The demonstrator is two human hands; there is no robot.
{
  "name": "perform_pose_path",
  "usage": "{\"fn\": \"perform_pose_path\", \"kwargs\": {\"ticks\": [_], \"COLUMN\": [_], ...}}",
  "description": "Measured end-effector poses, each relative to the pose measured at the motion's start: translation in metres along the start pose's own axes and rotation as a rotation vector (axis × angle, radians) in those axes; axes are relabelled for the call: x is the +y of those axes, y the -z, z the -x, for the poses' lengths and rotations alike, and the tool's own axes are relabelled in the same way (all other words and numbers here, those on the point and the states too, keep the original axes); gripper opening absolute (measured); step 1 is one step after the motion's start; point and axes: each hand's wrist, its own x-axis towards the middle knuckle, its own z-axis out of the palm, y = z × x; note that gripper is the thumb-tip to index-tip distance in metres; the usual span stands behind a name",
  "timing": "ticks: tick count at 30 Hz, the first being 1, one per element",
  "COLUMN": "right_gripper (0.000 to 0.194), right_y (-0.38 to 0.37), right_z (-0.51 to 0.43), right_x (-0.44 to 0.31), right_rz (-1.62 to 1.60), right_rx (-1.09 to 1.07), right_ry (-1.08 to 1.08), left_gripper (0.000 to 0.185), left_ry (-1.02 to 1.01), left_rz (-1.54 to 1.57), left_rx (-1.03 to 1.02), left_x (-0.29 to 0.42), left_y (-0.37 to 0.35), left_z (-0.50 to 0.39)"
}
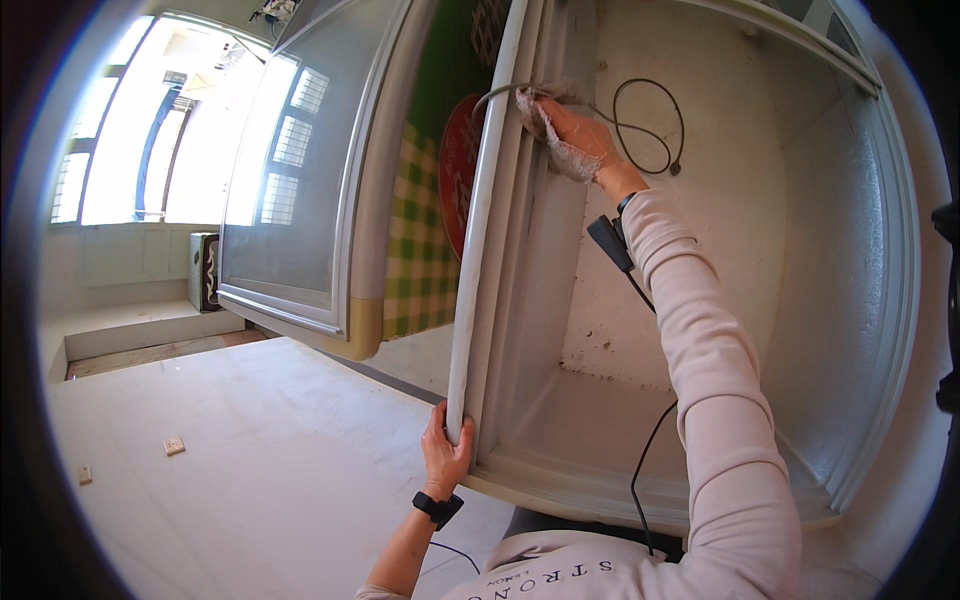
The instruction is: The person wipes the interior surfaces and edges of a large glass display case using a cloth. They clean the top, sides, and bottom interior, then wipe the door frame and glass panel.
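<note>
A large chest-type cabinet point(487, 300) with a metal rim and a deep, pale interior lies open before me. My left hand point(448, 448) grips the end of its near-left rim, and a black band is on that wrist. Reaching over the same rim farther up, my right hand point(574, 135) holds a frayed greyish cloth point(576, 163) against the rim. A grey cable point(639, 127) passes over the rim at the cloth and lies looped inside, its plug on the cabinet floor. Dark specks dot the interior floor point(600, 341).
Left of the cabinet stands another chest with a sliding glass lid point(300, 187). Between them shows a green checkered panel point(420, 240). A white wall with socket plates point(174, 446) fills the lower left. A thin black cord point(637, 469) hangs beside my right sleeve.
</note>
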Motion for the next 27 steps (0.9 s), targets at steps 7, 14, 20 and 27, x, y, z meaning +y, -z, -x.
{"fn": "perform_pose_path", "kwargs": {"ticks": [7, 14, 20, 27], "right_gripper": [0.041, 0.037, 0.027, 0.025], "right_y": [-0.036, -0.020, -0.012, -0.011], "right_z": [0.050, 0.164, 0.039, 0.021], "right_x": [-0.005, -0.078, -0.021, -0.021], "right_rz": [-0.234, 0.137, 0.138, -0.158], "right_rx": [0.354, -0.136, 0.041, 0.127], "right_ry": [0.430, 0.343, 0.129, 0.090], "left_gripper": [0.040, 0.040, 0.039, 0.039], "left_ry": [-0.005, -0.012, -0.031, -0.002], "left_rz": [-0.021, -0.100, -0.085, -0.080], "left_rx": [-0.033, -0.049, -0.019, -0.021], "left_x": [0.000, 0.001, 0.002, 0.003], "left_y": [-0.001, -0.001, -0.002, -0.001], "left_z": [0.000, 0.001, 0.002, 0.000]}}
